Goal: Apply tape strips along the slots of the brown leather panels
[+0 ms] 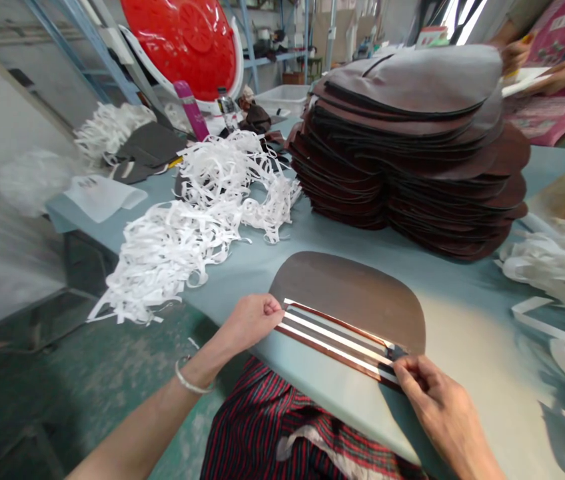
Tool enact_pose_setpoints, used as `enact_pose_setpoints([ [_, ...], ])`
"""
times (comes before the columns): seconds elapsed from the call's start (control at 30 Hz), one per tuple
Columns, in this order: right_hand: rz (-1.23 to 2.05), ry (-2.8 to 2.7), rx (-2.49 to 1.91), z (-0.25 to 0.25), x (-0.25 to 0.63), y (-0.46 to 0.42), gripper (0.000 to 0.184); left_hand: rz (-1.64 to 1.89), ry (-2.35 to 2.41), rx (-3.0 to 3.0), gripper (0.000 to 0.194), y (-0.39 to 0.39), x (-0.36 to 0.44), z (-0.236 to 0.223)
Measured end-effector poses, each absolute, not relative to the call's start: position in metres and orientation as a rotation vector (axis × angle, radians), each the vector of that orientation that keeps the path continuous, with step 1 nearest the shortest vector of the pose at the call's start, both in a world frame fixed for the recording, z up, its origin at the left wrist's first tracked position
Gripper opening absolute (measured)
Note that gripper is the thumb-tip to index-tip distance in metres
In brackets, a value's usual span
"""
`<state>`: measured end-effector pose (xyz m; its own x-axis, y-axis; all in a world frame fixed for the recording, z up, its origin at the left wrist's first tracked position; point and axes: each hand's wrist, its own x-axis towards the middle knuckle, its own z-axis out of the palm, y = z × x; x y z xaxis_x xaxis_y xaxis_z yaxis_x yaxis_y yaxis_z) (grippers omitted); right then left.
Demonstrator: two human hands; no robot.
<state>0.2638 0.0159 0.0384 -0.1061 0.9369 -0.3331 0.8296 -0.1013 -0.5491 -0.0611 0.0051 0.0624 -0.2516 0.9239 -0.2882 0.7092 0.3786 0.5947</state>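
Observation:
A brown leather-like panel with a rounded far edge lies flat at the table's front edge. Along its near side runs a shiny copper-edged band with white strips lengthwise on it. At the band's left end, my left hand is closed, thumb and forefinger pinching the end of a white strip. My right hand pinches at the right end of the same band, its fingertips partly hiding what they grip. Just above those fingertips sits a small dark piece, too blurred to name.
Behind the panel rises a tall stack of brown panels. Heaps of white strips cover the left of the table, with more white strips at right. Beyond stand a bottle and a red basin. A co-worker's hands show top right.

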Motion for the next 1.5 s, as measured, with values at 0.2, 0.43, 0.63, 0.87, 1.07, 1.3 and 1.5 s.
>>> enact_pose_setpoints([
  [0.2, 0.947, -1.997, -2.027, 0.041, 0.262, 0.016, 0.038, 0.418, 2.083, 1.403, 0.017, 0.008, -0.062, 0.055],
  [0.43, 0.915, -1.964, -2.044, 0.043, 0.255, 0.018, 0.035, 0.362, 2.169, 1.443, 0.011, 0.006, -0.053, 0.052],
  [0.63, 0.917, -1.926, -1.905, 0.041, 0.258, 0.016, 0.027, 0.496, 2.301, 1.945, 0.008, -0.007, -0.037, 0.037],
  [0.87, 0.940, -1.856, -1.861, 0.040, 0.258, 0.016, 0.016, 0.265, 2.177, 2.482, 0.030, -0.035, -0.027, 0.030],
  [1.07, 0.835, -1.885, -1.914, 0.040, 0.255, 0.017, 0.012, 0.013, 2.106, 2.622, 0.063, -0.053, -0.016, 0.032],
  [1.3, 0.797, -1.924, -1.954, 0.044, 0.253, 0.021, 0.012, -0.052, 2.133, 2.608, 0.062, -0.051, -0.008, 0.033],
  [1.5, 0.648, -2.010, -2.001, 0.042, 0.251, 0.018, 0.010, 0.156, 2.080, 2.581, 0.053, -0.053, 0.001, 0.021],
])
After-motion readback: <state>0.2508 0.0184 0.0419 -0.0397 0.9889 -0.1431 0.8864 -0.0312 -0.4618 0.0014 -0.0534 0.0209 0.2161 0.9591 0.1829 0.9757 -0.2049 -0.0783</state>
